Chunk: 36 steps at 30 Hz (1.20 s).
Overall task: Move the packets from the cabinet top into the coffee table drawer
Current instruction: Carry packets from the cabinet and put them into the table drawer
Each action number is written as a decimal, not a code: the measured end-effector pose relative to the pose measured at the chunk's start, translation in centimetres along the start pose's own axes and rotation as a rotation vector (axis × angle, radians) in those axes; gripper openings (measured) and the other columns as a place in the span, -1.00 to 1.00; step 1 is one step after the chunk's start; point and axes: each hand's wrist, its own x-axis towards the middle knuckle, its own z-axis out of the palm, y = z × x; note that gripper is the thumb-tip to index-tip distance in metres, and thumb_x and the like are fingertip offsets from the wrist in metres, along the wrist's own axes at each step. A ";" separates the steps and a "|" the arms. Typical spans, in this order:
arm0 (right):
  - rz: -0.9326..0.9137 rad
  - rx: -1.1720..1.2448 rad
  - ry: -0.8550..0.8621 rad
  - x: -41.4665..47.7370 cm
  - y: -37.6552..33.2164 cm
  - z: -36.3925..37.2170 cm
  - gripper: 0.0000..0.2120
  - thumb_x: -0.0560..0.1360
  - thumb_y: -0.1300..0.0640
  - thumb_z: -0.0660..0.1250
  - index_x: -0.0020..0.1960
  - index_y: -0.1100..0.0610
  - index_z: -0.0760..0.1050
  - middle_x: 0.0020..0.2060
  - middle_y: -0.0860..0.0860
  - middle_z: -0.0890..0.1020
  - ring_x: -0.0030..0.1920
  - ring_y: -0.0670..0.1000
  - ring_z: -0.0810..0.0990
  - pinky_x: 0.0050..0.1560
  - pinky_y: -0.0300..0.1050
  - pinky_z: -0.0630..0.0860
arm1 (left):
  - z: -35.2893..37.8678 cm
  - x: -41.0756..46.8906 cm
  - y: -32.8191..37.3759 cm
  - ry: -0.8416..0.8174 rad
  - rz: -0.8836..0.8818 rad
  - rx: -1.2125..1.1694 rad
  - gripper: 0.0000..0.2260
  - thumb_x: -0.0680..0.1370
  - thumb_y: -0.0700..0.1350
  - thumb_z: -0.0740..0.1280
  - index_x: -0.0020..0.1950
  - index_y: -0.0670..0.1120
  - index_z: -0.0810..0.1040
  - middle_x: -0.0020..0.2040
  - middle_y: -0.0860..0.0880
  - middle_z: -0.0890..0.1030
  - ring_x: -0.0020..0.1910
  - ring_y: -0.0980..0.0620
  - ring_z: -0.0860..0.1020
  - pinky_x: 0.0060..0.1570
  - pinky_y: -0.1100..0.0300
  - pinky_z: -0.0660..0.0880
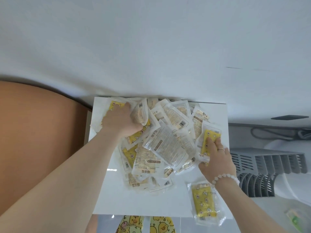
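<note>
**A:** On the cabinet top [107,195], head view: the packets [161,142] lay in one loose heap against the wall, overlapping at every angle. One stray packet [204,201] hung over the near right corner, apart from the heap.

**B:** Hands?

**A:** Left hand [121,121] sat on the far-left side of the heap, fingers curled round a packet or two. Right hand [217,157] pressed on a yellow packet [210,138] at the heap's right edge, thumb tucked under it, so it was grasping that one. Ring and bead bracelet on that side.

**B:** Look of them?

**A:** Flat clear plastic sachets with sealed borders, printed "HAND WARMER" plus barcodes on one face; the yellow insert with a chick pattern showed on the other.

**B:** Handling?

**A:** My read: light, soft fill, crinkly slick film. They'd likely slide over each other and off the glossy top. Best scooped in bunches from both flanks, or pinched at a sealed edge singly. Not fragile, but the stray one looked ready to drop.

**B:** Drawer?

**A:** Not in view.
</note>
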 end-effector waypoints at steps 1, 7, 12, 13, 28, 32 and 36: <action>0.006 0.008 0.034 0.0 -0.1 0.1 -0.19 0.48 0.00 0.33 0.54 -0.03 -0.11 0.54 -0.02 -0.03 0.50 0.15 0.06 0.26 0.00 0.44 | 0.2 0.0 0.1 0.017 0.008 0.014 -0.22 0.42 0.16 0.34 0.53 0.01 0.04 0.43 -0.16 0.23 0.32 -0.26 0.34 0.14 -0.07 0.48; -0.004 0.006 0.095 -0.2 -0.1 1.0 -0.23 0.51 0.08 0.31 0.54 0.04 -0.10 0.52 0.00 0.09 0.52 0.08 0.07 0.29 -0.06 0.40 | 1.6 -0.7 1.4 0.143 0.044 0.113 -0.26 0.56 0.04 0.26 0.55 -0.17 -0.09 0.46 -0.13 0.19 0.33 -0.19 0.31 0.07 0.05 0.46; -0.018 -0.057 0.119 -0.2 0.0 1.0 -0.28 0.57 0.13 0.20 0.55 0.09 -0.19 0.51 -0.02 0.09 0.50 0.05 0.12 0.30 -0.11 0.40 | 1.9 -0.8 1.2 0.253 0.032 0.176 -0.55 0.57 -0.15 0.24 0.43 -0.20 0.24 0.32 -0.13 0.31 0.19 -0.13 0.42 -0.20 0.16 0.34; -0.015 -0.042 0.125 -0.2 0.0 0.9 -0.29 0.56 0.14 0.20 0.55 0.08 -0.16 0.51 -0.04 0.10 0.49 0.03 0.14 0.27 -0.10 0.43 | 1.9 -0.9 1.2 0.266 0.037 0.184 -0.64 0.57 -0.17 0.24 0.35 -0.19 0.34 0.28 -0.13 0.33 0.14 -0.13 0.44 -0.23 0.18 0.32; 0.083 0.245 0.153 -1.0 -0.4 -1.3 -0.79 0.59 0.14 0.12 0.13 0.05 0.49 -0.06 -0.01 0.55 -0.16 0.01 0.46 -0.19 -0.16 0.41 | 0.6 -4.0 -0.3 0.299 -0.017 -0.169 -0.76 0.58 -0.15 0.23 0.22 -0.04 0.53 -0.08 -0.05 0.54 -0.06 -0.13 0.53 -0.23 0.13 0.38; 0.092 0.347 0.097 -3.1 -0.6 -1.9 -0.81 0.59 0.13 0.15 0.14 0.14 0.46 -0.16 -0.01 0.50 -0.17 -0.01 0.44 -0.16 -0.18 0.39 | -0.3 -5.3 0.2 0.234 -0.118 -0.374 -0.86 0.58 -0.08 0.27 0.03 -0.15 0.44 -0.33 0.02 0.38 -0.20 -0.08 0.44 -0.25 0.13 0.38; 0.122 0.492 -0.016 -6.1 -0.8 -3.3 -0.76 0.58 0.11 0.19 0.21 0.17 0.36 -0.10 0.07 0.58 -0.11 0.07 0.56 -0.11 -0.12 0.50 | -1.9 -7.9 0.8 0.077 -0.122 -0.583 -0.72 0.53 -0.07 0.35 -0.25 -0.18 0.34 -0.41 -0.03 0.37 -0.42 0.02 0.39 -0.41 0.18 0.32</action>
